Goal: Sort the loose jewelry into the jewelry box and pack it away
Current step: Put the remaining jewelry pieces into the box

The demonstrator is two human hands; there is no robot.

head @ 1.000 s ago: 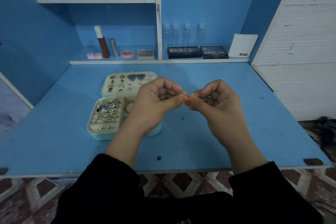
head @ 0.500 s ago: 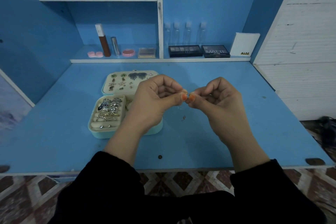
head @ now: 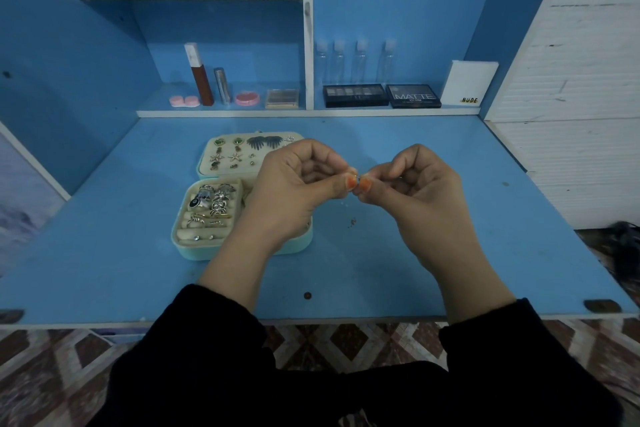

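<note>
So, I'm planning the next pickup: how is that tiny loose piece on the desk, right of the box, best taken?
Likely a fingertip pinch across its whole body, straight down from above: the loose piece lies flat on the bare desk, apart from the jewelry box, and is too small to offer any handle. Its exact shape cannot be told.

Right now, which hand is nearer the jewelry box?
Left. The left hand is over the right side of the jewelry box; the right hand lies clear, further right.

Eyeshadow palettes (head: pixel 355 95) on the shelf (head: pixel 225 113); clear bottles (head: pixel 360 61) stand behind.
</note>
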